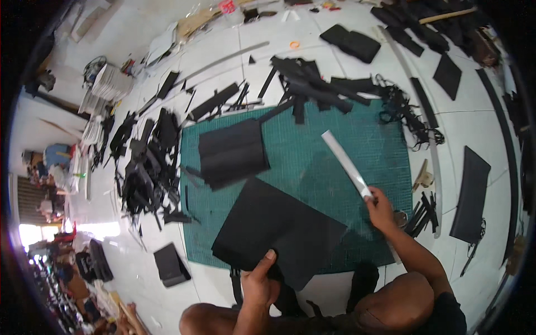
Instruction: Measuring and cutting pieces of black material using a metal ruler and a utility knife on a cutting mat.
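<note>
Pinching a black sheet (pixel 273 223), thumb uppermost, is the left hand (pixel 259 286), while the right hand (pixel 381 211) clasps a silver strip (pixel 343 161).

orange ring (pixel 294 44) on tiled floor (pixel 455 125) | wooden stick (pixel 446 15) upper right | pale stack (pixel 111 82) upper left

Black sheet (pixel 279 223) in left fingers (pixel 263 266)

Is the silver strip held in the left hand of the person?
No, the right hand holds the silver strip; the left hand holds a black sheet.
</note>
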`<control>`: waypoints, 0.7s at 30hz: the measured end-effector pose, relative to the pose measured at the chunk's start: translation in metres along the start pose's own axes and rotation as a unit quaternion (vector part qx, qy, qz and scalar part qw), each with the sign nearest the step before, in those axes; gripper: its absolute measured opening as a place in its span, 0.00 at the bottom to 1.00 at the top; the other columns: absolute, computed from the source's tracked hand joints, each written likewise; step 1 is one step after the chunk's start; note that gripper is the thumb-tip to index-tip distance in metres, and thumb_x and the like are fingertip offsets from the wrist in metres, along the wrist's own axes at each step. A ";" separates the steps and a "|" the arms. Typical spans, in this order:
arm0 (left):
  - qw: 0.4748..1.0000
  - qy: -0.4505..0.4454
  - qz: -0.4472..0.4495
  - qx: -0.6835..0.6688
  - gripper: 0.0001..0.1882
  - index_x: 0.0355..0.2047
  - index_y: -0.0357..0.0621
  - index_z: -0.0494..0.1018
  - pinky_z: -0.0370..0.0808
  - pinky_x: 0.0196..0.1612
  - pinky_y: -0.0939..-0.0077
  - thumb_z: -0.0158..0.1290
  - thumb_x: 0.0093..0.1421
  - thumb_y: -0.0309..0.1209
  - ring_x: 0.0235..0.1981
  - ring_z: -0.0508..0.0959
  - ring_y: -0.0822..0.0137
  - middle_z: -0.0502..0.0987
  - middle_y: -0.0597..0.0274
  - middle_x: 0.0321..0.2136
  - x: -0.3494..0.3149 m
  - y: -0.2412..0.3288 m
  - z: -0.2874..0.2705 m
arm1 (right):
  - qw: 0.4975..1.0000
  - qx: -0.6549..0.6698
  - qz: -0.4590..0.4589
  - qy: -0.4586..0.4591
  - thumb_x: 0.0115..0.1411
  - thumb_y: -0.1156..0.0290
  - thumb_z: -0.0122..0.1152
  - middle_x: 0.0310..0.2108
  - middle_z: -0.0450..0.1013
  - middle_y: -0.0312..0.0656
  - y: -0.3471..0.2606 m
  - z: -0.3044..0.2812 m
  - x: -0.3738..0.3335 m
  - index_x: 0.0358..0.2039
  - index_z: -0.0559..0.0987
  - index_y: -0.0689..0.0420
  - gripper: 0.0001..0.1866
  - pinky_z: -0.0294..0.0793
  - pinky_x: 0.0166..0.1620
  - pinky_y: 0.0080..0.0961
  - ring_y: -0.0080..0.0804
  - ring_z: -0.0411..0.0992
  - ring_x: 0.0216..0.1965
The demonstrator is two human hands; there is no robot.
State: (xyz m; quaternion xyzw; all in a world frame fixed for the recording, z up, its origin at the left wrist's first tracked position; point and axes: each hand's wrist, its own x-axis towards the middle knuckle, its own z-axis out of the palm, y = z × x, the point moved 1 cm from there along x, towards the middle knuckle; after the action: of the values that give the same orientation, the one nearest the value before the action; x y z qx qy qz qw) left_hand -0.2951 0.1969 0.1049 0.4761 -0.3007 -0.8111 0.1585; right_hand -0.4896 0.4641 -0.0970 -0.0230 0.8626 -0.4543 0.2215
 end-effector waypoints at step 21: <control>0.637 -0.299 -0.279 0.653 0.35 0.53 0.31 0.69 0.70 0.55 0.63 0.66 0.47 0.36 0.46 0.78 0.52 0.78 0.47 0.46 0.089 -0.056 0.073 | 0.892 0.093 -0.220 -0.383 0.54 0.57 0.70 0.52 0.70 0.52 -0.082 -0.028 -0.003 0.53 0.71 0.65 0.33 0.70 0.54 0.36 0.40 0.70 0.53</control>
State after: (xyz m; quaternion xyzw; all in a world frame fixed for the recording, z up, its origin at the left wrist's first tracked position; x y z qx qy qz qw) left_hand -0.4014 0.2157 0.0356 0.2479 -0.6360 -0.5069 -0.5265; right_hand -0.5112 0.4378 -0.0169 -0.3633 0.6376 -0.5258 0.4301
